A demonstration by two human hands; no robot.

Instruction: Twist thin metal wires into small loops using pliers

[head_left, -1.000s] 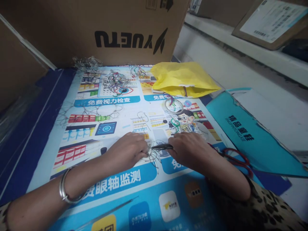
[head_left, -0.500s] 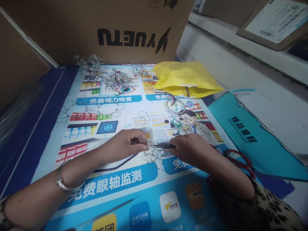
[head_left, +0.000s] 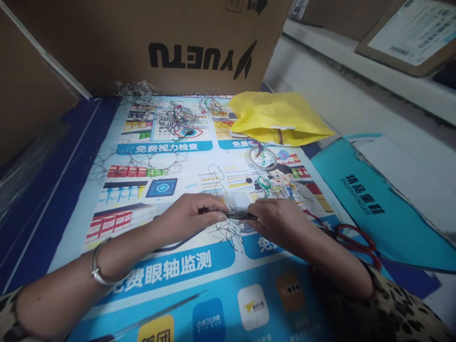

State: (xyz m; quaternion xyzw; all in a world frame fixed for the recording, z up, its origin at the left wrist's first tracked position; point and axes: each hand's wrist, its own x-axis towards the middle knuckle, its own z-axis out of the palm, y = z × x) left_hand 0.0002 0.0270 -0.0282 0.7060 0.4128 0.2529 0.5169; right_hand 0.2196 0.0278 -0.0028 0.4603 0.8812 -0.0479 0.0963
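My left hand is closed, thumb and forefinger pinched; whatever thin piece lies between them is too small to make out. In my right hand is a dark, narrow-nosed pair of pliers, held sideways with its tip at my left fingertips. Most of its handle is hidden in my palm. Just below and behind the pliers, a loose bunch of thin wires lies on the printed sheet. Beyond my hands is a wire loop.
Tangled wire bundles lie toward the back, near a cardboard box. A yellow bag and a roll of clear tape sit back right. Red-handled scissors lie by my right forearm, beside a teal cardboard piece.
My left hand has moved slightly right, so its fingertips now meet the pliers' tip more closely. My right hand has shifted a little left. The view has tilted slightly.
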